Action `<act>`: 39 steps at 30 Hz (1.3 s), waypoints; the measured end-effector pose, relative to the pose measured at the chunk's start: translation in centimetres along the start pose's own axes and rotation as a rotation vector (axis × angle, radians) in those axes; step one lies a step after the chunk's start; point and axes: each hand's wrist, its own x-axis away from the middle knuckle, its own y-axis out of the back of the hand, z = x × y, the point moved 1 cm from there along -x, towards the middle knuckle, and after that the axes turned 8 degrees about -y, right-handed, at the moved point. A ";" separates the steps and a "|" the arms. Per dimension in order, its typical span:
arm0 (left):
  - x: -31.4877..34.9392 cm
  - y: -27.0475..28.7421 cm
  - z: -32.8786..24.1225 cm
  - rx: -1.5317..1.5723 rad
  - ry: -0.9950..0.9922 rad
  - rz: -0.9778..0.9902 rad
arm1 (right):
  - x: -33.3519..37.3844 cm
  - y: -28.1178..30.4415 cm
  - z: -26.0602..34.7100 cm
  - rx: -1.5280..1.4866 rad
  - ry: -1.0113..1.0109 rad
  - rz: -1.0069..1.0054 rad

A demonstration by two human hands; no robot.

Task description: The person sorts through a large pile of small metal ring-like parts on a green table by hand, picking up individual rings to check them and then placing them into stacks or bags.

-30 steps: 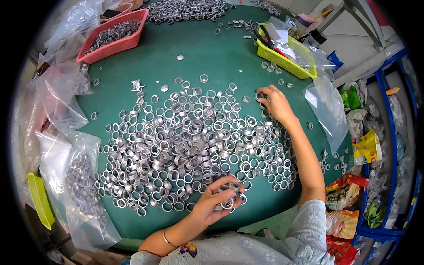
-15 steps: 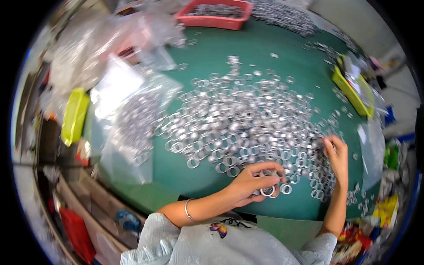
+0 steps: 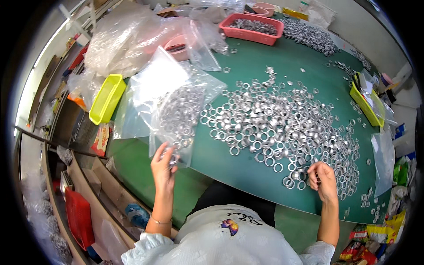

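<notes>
A wide heap of small silver metal rings (image 3: 282, 123) covers the middle of the green table (image 3: 282, 62). My left hand (image 3: 162, 167) is at the near corner of a clear plastic bag (image 3: 176, 115) partly filled with rings, its fingers closed on a few rings at the bag's mouth. My right hand (image 3: 323, 180) rests curled on the near right edge of the heap, fingers touching rings there.
A red tray (image 3: 251, 27) of rings stands at the far edge, with more rings (image 3: 309, 35) beside it. Yellow bins sit at left (image 3: 106, 98) and right (image 3: 365, 102). Clear bags (image 3: 128, 39) are piled far left. Shelves and a red box (image 3: 79, 216) lie below left.
My left hand left the near edge of the heap and moved left to the bag of rings. My head turned left, so the view swung. My right hand stays on the heap's right side.
</notes>
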 end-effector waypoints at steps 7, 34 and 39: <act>-11.4 -3.3 -0.8 -0.536 -0.855 0.066 | -0.1 -7.8 -1.1 -0.856 -0.293 0.167; 12.3 1.1 6.9 0.704 0.649 0.018 | -2.1 -25.7 -7.1 0.914 0.711 0.506; 10.3 9.4 7.4 0.998 0.423 -0.047 | -2.7 -26.0 -7.6 0.636 0.524 0.761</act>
